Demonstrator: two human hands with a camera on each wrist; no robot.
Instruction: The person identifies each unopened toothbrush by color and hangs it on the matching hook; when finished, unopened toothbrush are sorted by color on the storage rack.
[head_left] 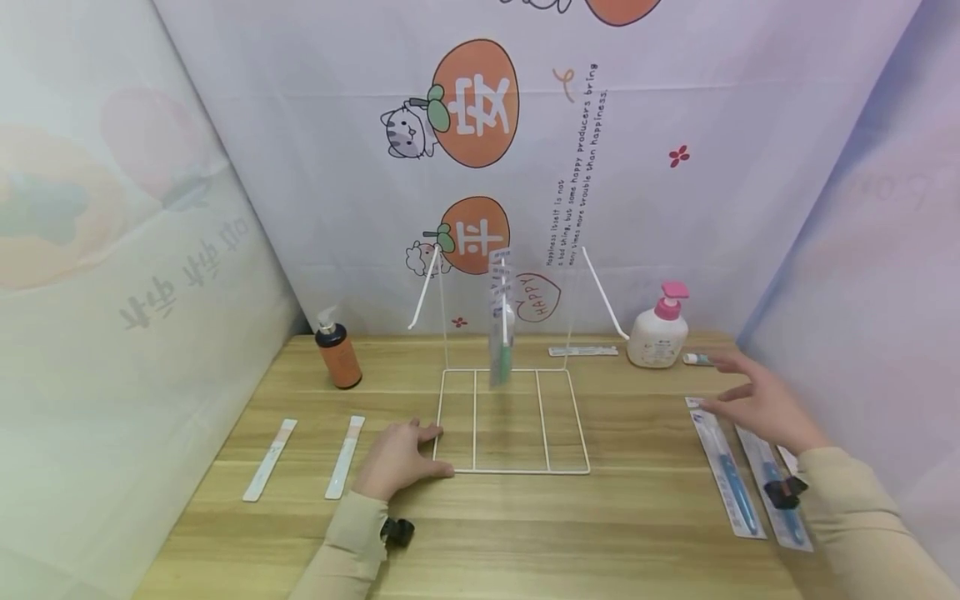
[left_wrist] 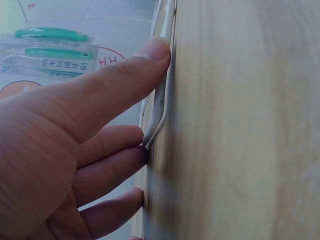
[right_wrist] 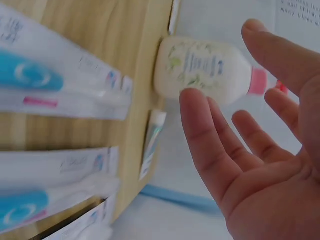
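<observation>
Two hands work apart: left hand, fingers straight, rests flat against the wire rack front-left corner; right hand, fingers spread, hovers above packaged toothbrushes near the table's right edge.

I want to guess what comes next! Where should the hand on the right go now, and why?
Probably down onto a blue toothbrush pack just below it. The right hand hovers open, holding nothing, over the packs on the table, while the left hand presses on the white wire rack, where packaged toothbrushes already hang.
</observation>
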